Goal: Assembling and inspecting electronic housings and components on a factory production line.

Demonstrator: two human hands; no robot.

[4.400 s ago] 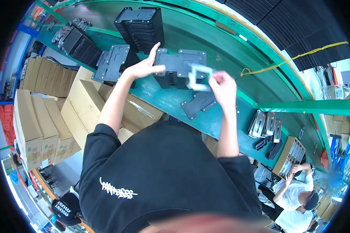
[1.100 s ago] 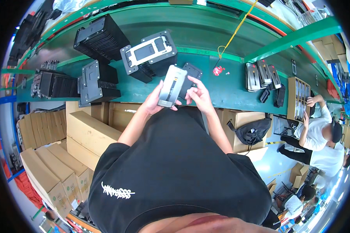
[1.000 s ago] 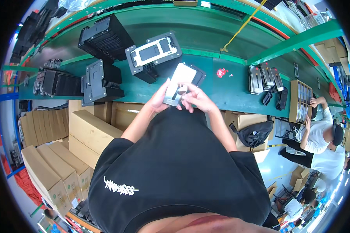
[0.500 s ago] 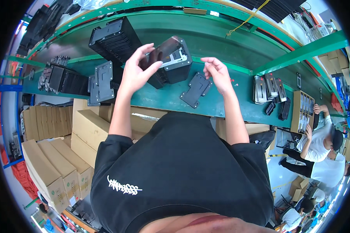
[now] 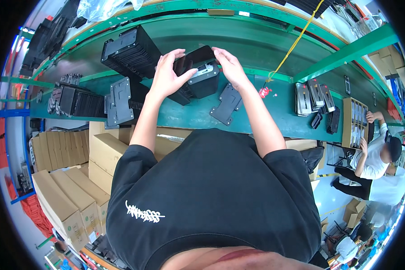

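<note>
A dark glossy panel [image 5: 199,55] is tilted above a stack of black plates [image 5: 205,87]. My left hand [image 5: 166,75] grips the panel's left side, fingers behind and thumb stretched over the front. At its upper right corner, my right hand [image 5: 231,69] has its fingers curled against the edge. Below the panel, a whitish metal part shows on top of the stack. One loose black plate with cut-out corners [image 5: 226,104] lies on the green bench, close to my right forearm. The panel's far side is hidden.
Taller stacked black plates [image 5: 130,47] stand behind left, and another plate [image 5: 119,101] leans nearer. Further left are dark parts [image 5: 78,99]. To the right lie metal-faced parts [image 5: 303,99] and a divided box [image 5: 353,123] beside a co-worker [image 5: 373,153]. A yellow cord [image 5: 297,42] hangs over the bench.
My right hand has moved left and up from above the loose plate to the panel's right edge. The panel has shifted slightly and my left hand stays on it. The view has shifted a little.
</note>
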